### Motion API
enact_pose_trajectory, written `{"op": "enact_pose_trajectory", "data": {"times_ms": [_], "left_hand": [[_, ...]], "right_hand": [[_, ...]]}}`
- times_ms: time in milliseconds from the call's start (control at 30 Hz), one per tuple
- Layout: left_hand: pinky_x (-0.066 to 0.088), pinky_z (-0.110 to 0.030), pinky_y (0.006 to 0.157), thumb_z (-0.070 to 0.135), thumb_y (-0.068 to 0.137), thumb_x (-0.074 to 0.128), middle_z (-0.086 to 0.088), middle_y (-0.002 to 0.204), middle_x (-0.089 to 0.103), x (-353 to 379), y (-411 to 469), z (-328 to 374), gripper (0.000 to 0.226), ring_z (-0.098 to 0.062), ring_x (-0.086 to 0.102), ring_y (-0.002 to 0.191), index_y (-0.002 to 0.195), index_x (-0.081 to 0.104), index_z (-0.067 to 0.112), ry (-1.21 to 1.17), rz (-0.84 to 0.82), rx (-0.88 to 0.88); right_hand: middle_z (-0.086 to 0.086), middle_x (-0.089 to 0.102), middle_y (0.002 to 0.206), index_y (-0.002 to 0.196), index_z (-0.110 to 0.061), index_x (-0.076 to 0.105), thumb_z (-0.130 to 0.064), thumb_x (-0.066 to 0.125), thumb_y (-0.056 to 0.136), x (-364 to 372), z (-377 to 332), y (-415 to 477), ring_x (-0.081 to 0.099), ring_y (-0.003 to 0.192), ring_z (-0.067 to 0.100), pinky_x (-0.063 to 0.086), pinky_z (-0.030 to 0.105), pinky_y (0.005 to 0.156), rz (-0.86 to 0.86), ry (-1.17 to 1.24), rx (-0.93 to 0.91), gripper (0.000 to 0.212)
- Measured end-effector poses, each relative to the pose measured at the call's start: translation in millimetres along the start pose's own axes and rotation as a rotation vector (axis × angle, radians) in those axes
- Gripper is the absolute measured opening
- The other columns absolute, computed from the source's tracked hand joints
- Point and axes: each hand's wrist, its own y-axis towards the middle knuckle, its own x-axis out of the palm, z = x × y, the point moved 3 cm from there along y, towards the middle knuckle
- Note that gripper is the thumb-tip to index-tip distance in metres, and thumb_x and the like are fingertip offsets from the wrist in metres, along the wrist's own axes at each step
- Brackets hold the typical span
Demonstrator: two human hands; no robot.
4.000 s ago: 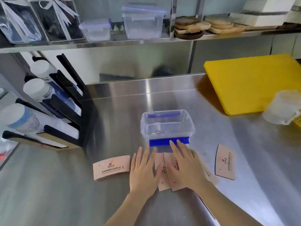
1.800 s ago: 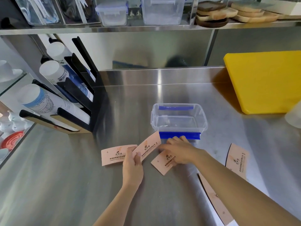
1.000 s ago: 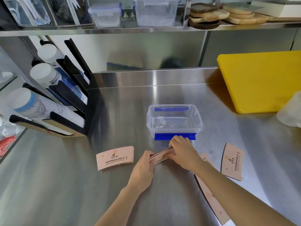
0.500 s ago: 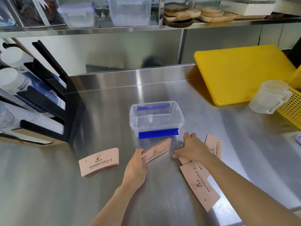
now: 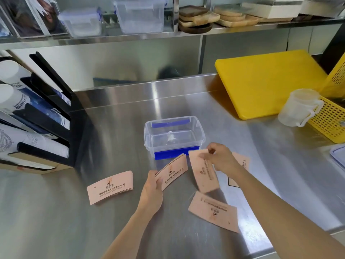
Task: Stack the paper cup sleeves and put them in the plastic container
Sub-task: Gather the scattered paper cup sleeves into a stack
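Observation:
A clear plastic container [image 5: 200,136] with blue clips stands open and empty at the counter's middle. My left hand [image 5: 151,191] grips a small stack of pink paper cup sleeves [image 5: 174,171] just in front of it. My right hand [image 5: 221,157] pinches the top of another pink sleeve [image 5: 203,171], lifted off the counter beside the stack. Loose sleeves lie flat: one at the left [image 5: 110,186], one near the front [image 5: 213,211], and one partly hidden behind my right wrist [image 5: 242,161].
A black rack of paper cups [image 5: 37,118] fills the left side. A yellow cutting board [image 5: 268,81] leans at the back right, with a translucent measuring jug [image 5: 298,107] and a yellow basket [image 5: 332,118] in front. A lid corner [image 5: 338,156] shows at the right edge.
My right hand has picked one sleeve up off the counter and brought it toward the stack in my left hand. The view has shifted slightly.

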Motion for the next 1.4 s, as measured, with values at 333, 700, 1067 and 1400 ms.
{"op": "enact_pose_trajectory", "data": {"times_ms": [333,700,1067,1400], "left_hand": [[0.036,-0.029,0.075,0.025,0.098,0.028,-0.005,0.109,0.060,-0.2,-1.6,1.6,0.019,-0.019,0.052,0.094,0.106,0.041,0.015,0.009,-0.062,-0.017],[0.048,-0.038,0.080,0.017,0.083,0.060,0.001,0.097,0.066,-10.0,1.8,4.7,0.015,-0.023,0.059,0.091,0.094,0.049,0.021,0.059,-0.009,0.048],[0.037,0.003,0.074,-0.001,0.080,0.062,0.016,0.092,0.055,-14.3,4.2,-7.2,0.031,-0.013,0.054,0.092,0.098,0.049,0.021,-0.049,0.043,0.102],[0.034,-0.023,0.077,0.010,0.093,0.045,0.000,0.095,0.059,-7.9,-3.3,-0.4,0.009,-0.018,0.051,0.088,0.099,0.040,0.015,-0.068,-0.031,-0.010]], "right_hand": [[0.010,0.066,0.069,0.070,-0.012,0.050,-0.017,0.059,0.087,30.2,17.2,-13.3,0.056,0.036,0.011,0.039,0.020,0.032,-0.155,-0.013,-0.022,0.020],[-0.003,0.044,0.140,0.133,-0.029,0.034,-0.031,0.068,0.079,48.1,9.1,-17.1,0.049,0.124,0.020,0.045,0.037,0.098,-0.091,-0.264,-0.156,0.064],[-0.001,0.061,0.102,0.107,-0.017,0.057,-0.022,0.060,0.087,53.6,7.7,-25.1,0.055,0.084,0.009,0.041,0.011,0.065,-0.242,-0.269,-0.290,0.021],[-0.011,0.053,0.097,0.102,-0.026,0.045,-0.041,0.069,0.077,38.4,8.5,-36.2,0.054,0.089,0.011,0.049,0.028,0.082,-0.112,-0.295,-0.227,0.038]]}}
